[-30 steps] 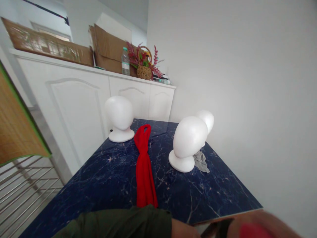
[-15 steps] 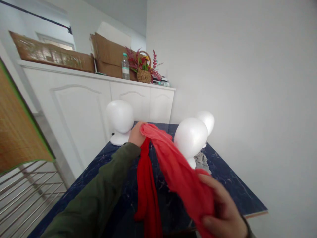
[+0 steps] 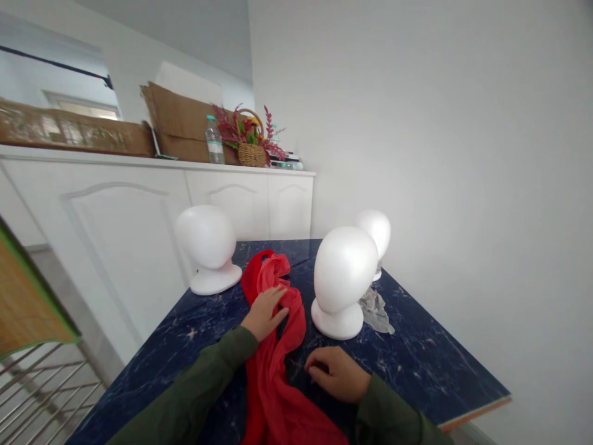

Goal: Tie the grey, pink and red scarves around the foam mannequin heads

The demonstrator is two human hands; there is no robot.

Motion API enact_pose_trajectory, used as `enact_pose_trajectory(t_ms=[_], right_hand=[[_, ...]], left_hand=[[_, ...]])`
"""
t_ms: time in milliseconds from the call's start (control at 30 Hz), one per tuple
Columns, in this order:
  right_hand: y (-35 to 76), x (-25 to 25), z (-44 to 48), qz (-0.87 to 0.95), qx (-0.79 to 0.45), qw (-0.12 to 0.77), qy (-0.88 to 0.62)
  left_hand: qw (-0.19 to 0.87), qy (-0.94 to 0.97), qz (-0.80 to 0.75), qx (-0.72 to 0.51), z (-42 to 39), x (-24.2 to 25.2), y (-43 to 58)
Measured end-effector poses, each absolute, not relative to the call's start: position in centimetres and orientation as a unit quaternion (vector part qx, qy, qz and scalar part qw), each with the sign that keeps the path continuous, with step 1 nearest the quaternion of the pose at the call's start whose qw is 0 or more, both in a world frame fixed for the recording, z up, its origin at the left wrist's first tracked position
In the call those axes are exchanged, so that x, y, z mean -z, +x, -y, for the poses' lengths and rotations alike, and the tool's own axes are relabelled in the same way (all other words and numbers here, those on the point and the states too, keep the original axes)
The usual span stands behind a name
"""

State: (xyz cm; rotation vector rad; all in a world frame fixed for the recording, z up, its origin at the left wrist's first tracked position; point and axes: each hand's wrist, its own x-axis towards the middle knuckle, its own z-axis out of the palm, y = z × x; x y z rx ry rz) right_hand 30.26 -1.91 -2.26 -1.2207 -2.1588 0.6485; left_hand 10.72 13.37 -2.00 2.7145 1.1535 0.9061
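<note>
Resting my spread left hand without gripping on the red scarf, which looks light, limp and best gathered at a fold, running to the near edge of the blue marble table, while my empty right hand is curling loosely just beside it

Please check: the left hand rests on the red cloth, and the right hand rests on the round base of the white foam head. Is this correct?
No: the right hand lies on the dark blue marble table top, in front of the white foam head's round base, not on it, as the head view shows. The rest stands.
</note>
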Motion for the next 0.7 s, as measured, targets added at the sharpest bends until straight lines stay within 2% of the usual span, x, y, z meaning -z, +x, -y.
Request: enact_pose_trajectory(t_ms=[100, 167, 267, 333, 433, 533, 700], right_hand=[[33.7, 2.9, 0.7, 0.755, -0.186, 0.352, -0.522], [36.7, 3.6, -0.3, 0.679, -0.141, 0.439, -0.571], [41.6, 4.6, -2.3, 0.518, -0.066, 0.580, -0.625], [44.6, 5.2, -4.0, 0.427, -0.029, 0.626, -0.651], [47.5, 5.8, -6.5, 0.386, -0.005, 0.625, -0.679], [48.0, 5.8, -7.9, 0.435, 0.000, 0.608, -0.664], [44.1, 5.0, -6.9, 0.628, -0.024, 0.533, -0.566]], left_hand=[[0.051, 0.936, -0.295, -0.184, -11.3, 3.0, 12.5], [0.053, 0.943, -0.296, -0.142, -11.3, 3.5, 12.7], [0.019, 0.917, -0.374, -0.139, -13.2, 4.0, 11.2], [-0.020, 0.880, -0.453, -0.143, -15.0, 4.2, 9.6], [-0.072, 0.815, -0.558, -0.136, -17.0, 4.3, 7.6], [-0.111, 0.782, -0.594, -0.154, -17.1, 3.8, 6.9], [-0.111, 0.849, -0.462, -0.232, -14.0, 2.3, 9.1]])
